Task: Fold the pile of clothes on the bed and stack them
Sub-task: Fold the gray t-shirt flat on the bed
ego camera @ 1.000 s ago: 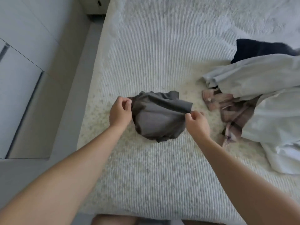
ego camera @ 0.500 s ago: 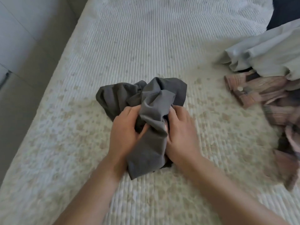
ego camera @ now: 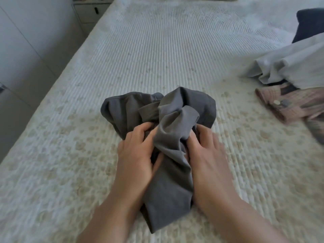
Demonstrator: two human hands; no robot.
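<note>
A crumpled dark grey garment (ego camera: pixel 168 120) lies bunched on the bed (ego camera: pixel 157 50) in front of me. My left hand (ego camera: pixel 136 155) grips its folds on the left side, fingers curled into the cloth. On the right side my right hand (ego camera: pixel 206 155) grips the same garment, fingertips buried in the fabric. A strip of the grey cloth runs down between my wrists toward me. At the right edge lies the pile: a pale grey garment (ego camera: pixel 289 67), a pink plaid shirt (ego camera: pixel 289 106) and a dark navy piece (ego camera: pixel 308 23).
The bed's ribbed white cover with a beige pattern stretches far ahead and to the left. Its left edge borders pale cabinet fronts (ego camera: pixel 26 50). A small drawer unit (ego camera: pixel 91 9) stands at the top left.
My hands came together from the garment's outer edges to its middle and bunched it. The view moved closer and then tilted up, showing more of the bed and pile.
</note>
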